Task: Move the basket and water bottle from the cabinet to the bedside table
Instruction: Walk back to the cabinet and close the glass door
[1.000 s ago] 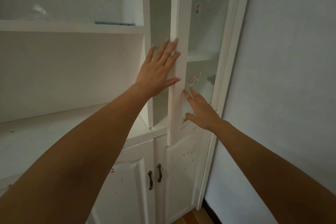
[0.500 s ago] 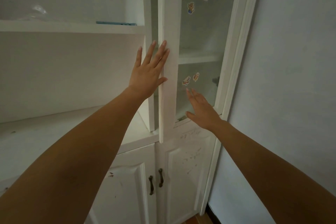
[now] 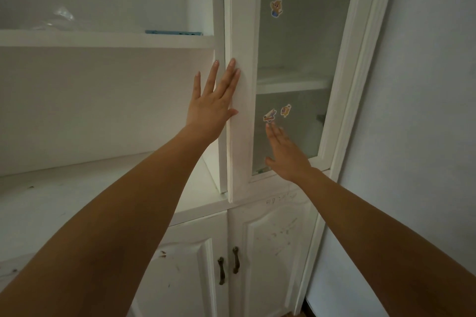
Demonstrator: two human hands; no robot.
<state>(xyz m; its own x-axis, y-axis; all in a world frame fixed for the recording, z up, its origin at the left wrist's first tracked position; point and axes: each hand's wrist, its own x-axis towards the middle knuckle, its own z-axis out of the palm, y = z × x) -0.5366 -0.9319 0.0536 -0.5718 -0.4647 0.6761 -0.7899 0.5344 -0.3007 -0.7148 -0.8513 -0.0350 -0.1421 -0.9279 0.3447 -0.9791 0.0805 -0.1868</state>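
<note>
Cabinet (image 3: 103,40), white, stands just left of the wall (image 3: 425,110), its glass door (image 3: 242,33) almost shut. The left hand (image 3: 211,108) presses straight fingers on the door's frame. The right hand (image 3: 287,156) (flat, holding nothing) reaches the pane below the stickers (image 3: 270,115).

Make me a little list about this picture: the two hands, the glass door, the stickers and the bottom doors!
Glass door: almost closed
Stickers: cartoon ones on the glass
Left hand: flat, fingers straight, on the door's white frame
Right hand: open, near the glass, under two stickers
Bottom doors: shut, two dark handles
Basket and bottle: not in sight
</note>
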